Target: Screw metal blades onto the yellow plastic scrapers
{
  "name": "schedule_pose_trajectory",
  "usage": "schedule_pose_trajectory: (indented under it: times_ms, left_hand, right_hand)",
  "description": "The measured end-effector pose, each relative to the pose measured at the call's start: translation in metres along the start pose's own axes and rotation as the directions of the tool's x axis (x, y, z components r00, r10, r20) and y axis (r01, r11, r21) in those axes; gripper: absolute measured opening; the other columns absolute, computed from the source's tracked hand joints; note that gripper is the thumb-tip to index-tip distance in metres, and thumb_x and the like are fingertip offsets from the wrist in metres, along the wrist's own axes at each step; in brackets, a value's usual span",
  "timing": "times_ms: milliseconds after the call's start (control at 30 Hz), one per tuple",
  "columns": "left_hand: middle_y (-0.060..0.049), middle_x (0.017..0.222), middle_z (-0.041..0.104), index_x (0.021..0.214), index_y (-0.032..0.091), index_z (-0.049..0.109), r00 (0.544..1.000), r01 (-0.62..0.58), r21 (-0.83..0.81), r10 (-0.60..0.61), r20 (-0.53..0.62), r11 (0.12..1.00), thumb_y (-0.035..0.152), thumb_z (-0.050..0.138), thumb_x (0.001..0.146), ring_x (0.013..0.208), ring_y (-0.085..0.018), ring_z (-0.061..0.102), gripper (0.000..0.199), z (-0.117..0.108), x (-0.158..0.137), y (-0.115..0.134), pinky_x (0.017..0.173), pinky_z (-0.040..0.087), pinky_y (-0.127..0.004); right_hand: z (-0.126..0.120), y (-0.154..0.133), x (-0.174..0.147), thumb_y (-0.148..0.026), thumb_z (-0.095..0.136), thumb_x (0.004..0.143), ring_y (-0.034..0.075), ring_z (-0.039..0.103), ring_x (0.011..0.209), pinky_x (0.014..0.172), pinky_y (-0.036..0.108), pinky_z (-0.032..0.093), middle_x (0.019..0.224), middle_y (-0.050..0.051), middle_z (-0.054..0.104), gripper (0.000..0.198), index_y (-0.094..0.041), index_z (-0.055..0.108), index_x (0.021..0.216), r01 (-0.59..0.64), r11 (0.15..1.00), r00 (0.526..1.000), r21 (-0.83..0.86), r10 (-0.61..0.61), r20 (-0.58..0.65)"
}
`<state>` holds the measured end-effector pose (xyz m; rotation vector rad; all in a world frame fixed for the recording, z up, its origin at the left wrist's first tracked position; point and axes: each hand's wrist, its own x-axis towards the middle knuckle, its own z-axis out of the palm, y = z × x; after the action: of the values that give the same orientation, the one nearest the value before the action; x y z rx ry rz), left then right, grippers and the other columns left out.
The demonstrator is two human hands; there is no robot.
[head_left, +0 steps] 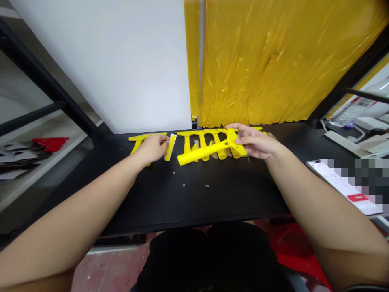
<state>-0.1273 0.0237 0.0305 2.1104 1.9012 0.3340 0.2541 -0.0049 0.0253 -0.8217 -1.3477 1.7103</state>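
My right hand (258, 142) is closed around the wide forked end of a yellow scraper handle (200, 152), whose round grip points left above the table. A thin blade-like edge shows below the fingers. In the fingertips of my left hand (153, 147) is a short yellow strip with a metal edge (170, 148), tilted upright. Behind the held handle, several more yellow scraper handles (187, 142) lie in a row. Another yellow handle (137, 142) lies partly hidden behind my left hand. Two small nuts (184, 185) and a small screw (207, 186) lie in front.
The black table (142, 207) has a white panel (146, 65) and a yellow plastic curtain (258, 61) behind it. At the right edge lies a phone or tablet (334, 188). Black frame posts (54, 87) stand at the sides, with a shelf of red and black items (50, 144) on the left.
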Motion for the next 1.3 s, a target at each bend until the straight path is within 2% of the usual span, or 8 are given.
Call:
schedule_pose_trajectory:
  times_ms: [67, 133, 300, 533, 800, 1000, 1167, 1300]
  left_hand:
    - [-0.007, 0.092, 0.084, 0.119, 0.019, 0.079, 0.997, 0.034, 0.004, -0.034, 0.065, 0.999, 0.023, 0.054, 0.093, 0.080, -0.023, 0.079, 0.036, 0.002, 0.015, 0.006, 0.079, 0.059, -0.029]
    - [-0.006, 0.090, 0.084, 0.112, 0.019, 0.081, 0.993, 0.056, 0.017, -0.058, 0.107, 0.998, 0.020, 0.059, 0.087, 0.078, -0.022, 0.079, 0.033, 0.004, 0.025, 0.011, 0.076, 0.058, -0.028]
    - [-0.009, 0.080, 0.082, 0.101, 0.018, 0.083, 0.987, 0.094, 0.097, -0.105, 0.121, 0.991, 0.016, 0.064, 0.077, 0.086, -0.026, 0.078, 0.031, 0.005, 0.039, 0.021, 0.080, 0.056, -0.029]
    - [-0.016, 0.077, 0.080, 0.073, 0.017, 0.081, 0.983, 0.100, 0.180, -0.125, 0.135, 0.979, 0.024, 0.072, 0.074, 0.087, -0.033, 0.076, 0.011, 0.004, 0.054, 0.033, 0.083, 0.056, -0.037]
    - [-0.013, 0.072, 0.079, 0.073, 0.018, 0.079, 0.985, 0.118, 0.147, -0.134, 0.109, 0.982, 0.033, 0.065, 0.087, 0.087, -0.030, 0.076, 0.025, 0.008, 0.055, 0.035, 0.085, 0.057, -0.035]
    - [-0.014, 0.078, 0.081, 0.077, 0.016, 0.081, 0.985, 0.133, 0.132, -0.145, 0.088, 0.982, 0.022, 0.071, 0.072, 0.089, -0.033, 0.077, 0.013, 0.004, 0.057, 0.027, 0.080, 0.057, -0.036]
    - [-0.011, 0.091, 0.083, 0.092, 0.018, 0.085, 0.988, 0.128, 0.109, -0.136, 0.072, 0.986, 0.013, 0.076, 0.062, 0.093, -0.030, 0.077, 0.031, 0.001, 0.054, 0.020, 0.082, 0.056, -0.034]
    - [-0.009, 0.087, 0.083, 0.107, 0.020, 0.085, 0.990, 0.133, 0.087, -0.138, 0.044, 0.987, 0.012, 0.078, 0.064, 0.098, -0.030, 0.077, 0.044, 0.002, 0.054, 0.018, 0.086, 0.056, -0.033]
  right_hand:
    - [-0.001, 0.001, 0.000, -0.014, 0.085, 0.080, 0.003, 0.033, 0.044, 0.036, 0.016, 0.022, 0.071, -0.010, 0.052, 0.062, -0.022, 0.060, 0.136, 0.004, 1.000, 1.000, 0.000, -0.004, -0.004]
    - [-0.001, 0.001, 0.000, -0.014, 0.085, 0.080, 0.003, 0.034, 0.044, 0.036, 0.016, 0.023, 0.071, -0.010, 0.052, 0.062, -0.022, 0.061, 0.136, 0.006, 1.000, 1.000, -0.003, -0.006, -0.010]
    - [-0.002, 0.000, -0.001, -0.014, 0.086, 0.079, 0.002, 0.035, 0.044, 0.035, 0.015, 0.025, 0.075, -0.009, 0.055, 0.064, -0.023, 0.061, 0.138, 0.003, 1.000, 1.000, -0.016, -0.003, -0.031]
    - [-0.002, -0.001, -0.001, -0.015, 0.086, 0.081, 0.002, 0.037, 0.044, 0.036, 0.014, 0.028, 0.076, -0.008, 0.056, 0.061, -0.024, 0.062, 0.136, -0.003, 1.000, 1.000, -0.024, 0.003, -0.002]
    - [-0.004, -0.001, 0.000, -0.015, 0.086, 0.083, 0.002, 0.038, 0.045, 0.036, 0.015, 0.027, 0.082, -0.006, 0.060, 0.063, -0.024, 0.059, 0.140, -0.004, 0.999, 1.000, -0.035, 0.004, 0.003]
    - [-0.001, -0.003, -0.002, -0.014, 0.085, 0.084, 0.001, 0.038, 0.045, 0.036, 0.015, 0.026, 0.080, -0.007, 0.059, 0.061, -0.023, 0.058, 0.138, -0.003, 0.999, 1.000, -0.039, 0.004, 0.023]
    - [0.000, -0.004, -0.002, -0.014, 0.083, 0.086, 0.002, 0.038, 0.044, 0.037, 0.014, 0.026, 0.077, -0.008, 0.057, 0.060, -0.023, 0.058, 0.139, -0.004, 0.999, 0.999, -0.040, 0.006, 0.042]
    - [-0.001, -0.003, -0.001, -0.014, 0.084, 0.084, 0.002, 0.042, 0.047, 0.038, 0.014, 0.030, 0.082, -0.006, 0.061, 0.059, -0.024, 0.059, 0.137, -0.009, 0.999, 0.999, -0.045, 0.011, 0.039]
